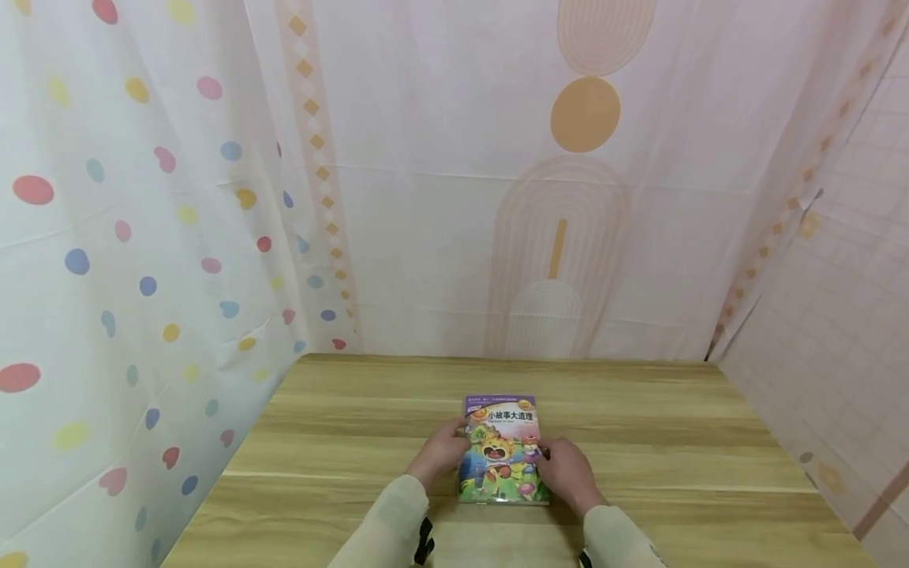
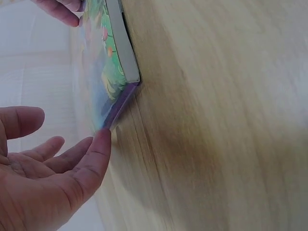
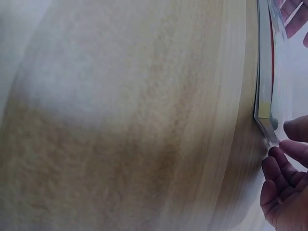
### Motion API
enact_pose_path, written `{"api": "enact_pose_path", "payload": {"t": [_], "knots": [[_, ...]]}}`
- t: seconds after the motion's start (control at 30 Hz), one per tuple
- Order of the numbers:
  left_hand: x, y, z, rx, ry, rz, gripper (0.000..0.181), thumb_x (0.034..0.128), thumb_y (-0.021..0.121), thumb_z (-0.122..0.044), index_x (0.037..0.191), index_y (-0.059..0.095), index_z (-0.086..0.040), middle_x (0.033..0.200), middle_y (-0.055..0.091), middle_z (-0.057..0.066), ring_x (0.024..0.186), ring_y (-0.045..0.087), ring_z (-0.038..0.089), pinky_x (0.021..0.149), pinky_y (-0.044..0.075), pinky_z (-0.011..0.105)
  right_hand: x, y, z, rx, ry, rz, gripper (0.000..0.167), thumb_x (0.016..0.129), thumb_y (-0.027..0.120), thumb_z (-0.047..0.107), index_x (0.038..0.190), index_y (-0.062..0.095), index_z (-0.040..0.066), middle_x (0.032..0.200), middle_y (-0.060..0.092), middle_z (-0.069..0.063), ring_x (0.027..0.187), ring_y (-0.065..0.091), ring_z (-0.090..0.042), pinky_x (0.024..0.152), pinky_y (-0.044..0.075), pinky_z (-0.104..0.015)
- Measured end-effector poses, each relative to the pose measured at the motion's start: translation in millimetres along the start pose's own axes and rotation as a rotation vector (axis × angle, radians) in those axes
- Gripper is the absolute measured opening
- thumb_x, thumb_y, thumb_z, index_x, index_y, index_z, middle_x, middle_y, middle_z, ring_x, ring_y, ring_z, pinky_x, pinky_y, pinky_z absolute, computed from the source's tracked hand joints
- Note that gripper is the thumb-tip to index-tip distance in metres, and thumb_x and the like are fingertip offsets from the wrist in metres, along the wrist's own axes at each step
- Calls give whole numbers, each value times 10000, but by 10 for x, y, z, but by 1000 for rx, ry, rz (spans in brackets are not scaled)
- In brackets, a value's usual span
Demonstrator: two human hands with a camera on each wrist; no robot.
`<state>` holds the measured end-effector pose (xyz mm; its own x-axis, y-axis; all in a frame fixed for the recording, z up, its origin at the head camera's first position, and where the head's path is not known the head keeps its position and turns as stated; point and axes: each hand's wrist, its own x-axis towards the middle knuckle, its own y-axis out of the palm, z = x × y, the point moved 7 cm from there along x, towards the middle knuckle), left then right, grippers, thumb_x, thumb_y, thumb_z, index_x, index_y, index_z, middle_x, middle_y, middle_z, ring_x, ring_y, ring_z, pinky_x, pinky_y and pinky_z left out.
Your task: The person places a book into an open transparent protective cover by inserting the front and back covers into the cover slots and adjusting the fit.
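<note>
A colourful children's book with a purple top band and a cartoon animal on its cover lies face up on the wooden table. My left hand is at its left edge. In the left wrist view, that hand's fingers touch the purple spine while the thumb stands apart from the cover. At the opposite edge is my right hand. The right wrist view has its fingertips beside the page edge, softly bent, with the thumb raised off the book.
Behind the table hangs a pale curtain with arch patterns. A curtain with coloured dots borders the left side, and a light checked cloth the right.
</note>
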<state>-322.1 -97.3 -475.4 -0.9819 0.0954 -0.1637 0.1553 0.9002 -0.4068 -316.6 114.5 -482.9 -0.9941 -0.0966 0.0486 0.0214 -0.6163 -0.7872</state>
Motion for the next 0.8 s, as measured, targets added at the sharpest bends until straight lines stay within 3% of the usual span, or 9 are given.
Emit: {"api": "enact_pose_path", "payload": {"t": [0.27, 0.37, 0.47, 0.5, 0.67, 0.8], "knots": [[-50, -36, 24, -18, -7, -9, 480, 941, 522, -48, 1408, 475, 49, 1220, 565, 229, 1021, 577, 334, 847, 504, 498, 5, -20, 3, 29, 6, -11, 265, 939, 620, 110, 1134, 704, -49, 926, 661, -85, 775, 553, -201, 732, 507, -417], [-73, -79, 20, 15, 12, -25, 475, 939, 529, -55, 1395, 476, 70, 1206, 571, 247, 1003, 574, 340, 804, 511, 473, 4, -50, -1, 55, 4, -33, 265, 942, 603, 96, 1141, 701, -48, 911, 657, -74, 757, 546, -192, 676, 486, -376], [-100, -132, 25, 74, 22, -42, 488, 959, 528, -86, 1414, 452, 72, 1274, 549, 294, 1050, 573, 370, 824, 511, 491, 8, -82, -20, 63, -3, -67, 269, 944, 587, 91, 1149, 699, -43, 950, 679, -94, 794, 577, -205, 708, 508, -402], [-108, -154, 26, 102, 34, -48, 495, 960, 524, -84, 1420, 441, 77, 1293, 540, 310, 1006, 594, 363, 809, 518, 486, 8, -95, -27, 64, -8, -78, 270, 941, 585, 88, 1147, 698, -45, 961, 686, -107, 811, 596, -219, 728, 518, -424], [-129, -282, 15, 338, 94, -112, 471, 964, 515, -68, 1402, 456, 94, 1309, 558, 305, 1103, 591, 432, 925, 480, 565, 9, -143, -65, 40, -31, -107, 286, 942, 584, 100, 1153, 688, -64, 1021, 695, -170, 914, 641, -296, 823, 521, -506], [-121, -385, 52, 530, 131, -161, 432, 959, 533, -78, 1354, 510, 97, 1283, 574, 300, 1199, 524, 481, 981, 426, 610, -4, -195, -106, 17, -40, -117, 295, 941, 569, 89, 1163, 679, -71, 1078, 681, -221, 983, 643, -363, 853, 512, -534]]}}
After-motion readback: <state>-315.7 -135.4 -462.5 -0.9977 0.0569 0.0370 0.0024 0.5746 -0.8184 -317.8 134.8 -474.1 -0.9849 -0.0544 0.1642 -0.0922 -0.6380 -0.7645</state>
